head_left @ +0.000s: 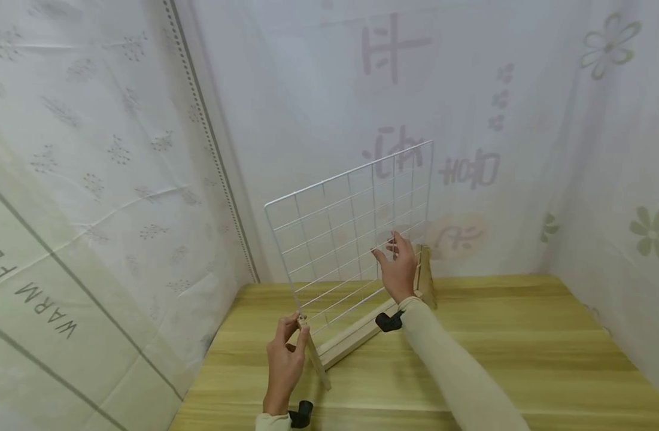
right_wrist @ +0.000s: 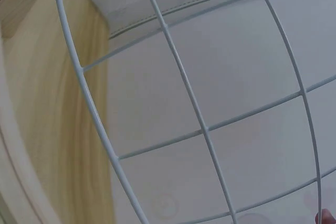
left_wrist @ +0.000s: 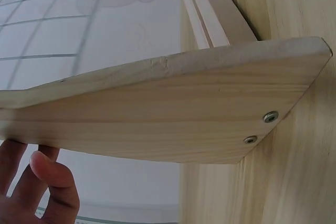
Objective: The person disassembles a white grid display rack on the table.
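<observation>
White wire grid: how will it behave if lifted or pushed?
The wire grid probably stays stiff: its crossed wires run straight in the head view. It looks light for its size, being mostly open gaps. A high push may tip it; it rises well above the wooden stand.

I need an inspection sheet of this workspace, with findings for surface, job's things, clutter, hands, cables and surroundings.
Surface: wood-grain table.
Job's things: white wire grid standing between the two side pieces of a wooden stand; two metal bolts show on the left side piece.
Clutter: nothing seen.
Hands: left hand pinches the top of the left side piece, by the grid's lower corner; right hand is at the grid wires, whether gripping cannot be told. A black piece sits at each wrist.
Cables: nothing seen.
Surroundings: pale printed hangings behind and at both sides, with plant motifs and lettering.
</observation>
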Demonstrator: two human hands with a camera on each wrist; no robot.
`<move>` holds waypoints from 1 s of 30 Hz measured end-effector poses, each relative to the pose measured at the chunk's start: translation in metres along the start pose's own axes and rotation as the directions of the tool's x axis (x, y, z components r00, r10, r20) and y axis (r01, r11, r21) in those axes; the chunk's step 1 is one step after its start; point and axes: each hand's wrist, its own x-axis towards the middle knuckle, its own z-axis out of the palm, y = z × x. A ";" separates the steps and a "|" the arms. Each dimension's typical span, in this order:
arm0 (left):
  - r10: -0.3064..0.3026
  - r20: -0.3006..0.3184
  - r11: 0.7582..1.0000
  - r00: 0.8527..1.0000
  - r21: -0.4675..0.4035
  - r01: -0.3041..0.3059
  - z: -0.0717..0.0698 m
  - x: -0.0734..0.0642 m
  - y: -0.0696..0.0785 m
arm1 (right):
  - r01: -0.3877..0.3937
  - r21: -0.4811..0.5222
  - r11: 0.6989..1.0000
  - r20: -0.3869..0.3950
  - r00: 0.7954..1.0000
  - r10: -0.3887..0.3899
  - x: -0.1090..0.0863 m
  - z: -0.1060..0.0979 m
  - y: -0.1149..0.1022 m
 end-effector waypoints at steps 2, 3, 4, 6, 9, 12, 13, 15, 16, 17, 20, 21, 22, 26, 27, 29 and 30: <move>0.006 -0.006 1.000 1.000 0.002 -0.006 0.000 0.000 0.001 | 0.011 0.015 1.000 -0.012 1.000 -0.011 0.005 -0.001 -0.007; 0.003 -0.006 1.000 1.000 0.004 -0.003 0.000 0.000 0.001 | 0.015 0.018 1.000 -0.022 1.000 -0.015 0.007 -0.002 -0.011; 0.002 -0.005 1.000 1.000 0.005 -0.002 0.000 0.000 0.001 | 0.019 0.017 1.000 -0.033 0.999 -0.019 0.010 -0.003 -0.014; -0.010 -0.002 1.000 1.000 0.005 0.010 0.000 0.000 0.000 | 0.025 0.018 1.000 -0.047 0.999 -0.024 0.013 -0.004 -0.020; -0.021 -0.004 1.000 1.000 -0.002 0.021 0.001 -0.001 -0.001 | 0.047 -0.001 0.999 -0.053 0.998 -0.047 0.019 -0.006 -0.030; -0.021 -0.016 1.000 1.000 0.000 0.021 0.002 -0.001 0.000 | 0.085 -0.025 0.996 -0.054 0.995 -0.086 0.025 -0.007 -0.040; -0.023 -0.024 1.000 0.999 0.002 0.023 0.003 -0.002 0.000 | 0.095 -0.033 0.995 -0.054 0.994 -0.096 0.027 -0.008 -0.043; -0.026 -0.040 1.000 0.999 0.004 0.026 0.003 -0.002 0.003 | 0.109 -0.045 0.993 -0.061 0.992 -0.112 0.030 -0.010 -0.048; -0.025 -0.046 1.000 0.999 0.008 0.025 0.004 -0.002 0.005 | 0.114 -0.046 0.992 -0.070 0.991 -0.117 0.032 -0.012 -0.050; -0.024 -0.050 1.000 0.998 0.009 0.024 0.005 -0.003 0.008 | 0.121 -0.046 0.992 -0.081 0.989 -0.124 0.033 -0.014 -0.053; -0.017 -0.057 1.000 0.998 0.000 0.017 0.004 -0.003 0.021 | 0.131 -0.052 0.990 -0.109 0.985 -0.136 0.037 -0.022 -0.057; -0.013 -0.055 1.000 0.998 0.000 0.013 0.003 -0.002 0.026 | 0.132 -0.052 0.990 -0.118 0.983 -0.137 0.038 -0.024 -0.058; -0.008 -0.054 1.000 0.998 0.002 0.008 0.002 -0.002 0.030 | 0.131 -0.055 0.990 -0.124 0.983 -0.137 0.039 -0.027 -0.058; -0.007 -0.063 1.000 0.998 0.013 0.008 -0.001 -0.003 0.040 | 0.109 -0.069 0.992 -0.124 0.985 -0.117 0.039 -0.035 -0.053; -0.010 -0.065 1.000 0.998 0.015 0.011 -0.001 -0.003 0.041 | 0.099 -0.072 0.992 -0.120 0.987 -0.107 0.038 -0.037 -0.051; -0.014 -0.069 1.000 0.997 0.012 0.015 -0.001 -0.004 0.041 | 0.079 -0.081 0.994 -0.113 0.990 -0.088 0.036 -0.041 -0.046; -0.015 -0.070 1.000 0.997 0.008 0.016 0.000 -0.004 0.040 | 0.070 -0.088 0.994 -0.110 0.991 -0.080 0.035 -0.042 -0.043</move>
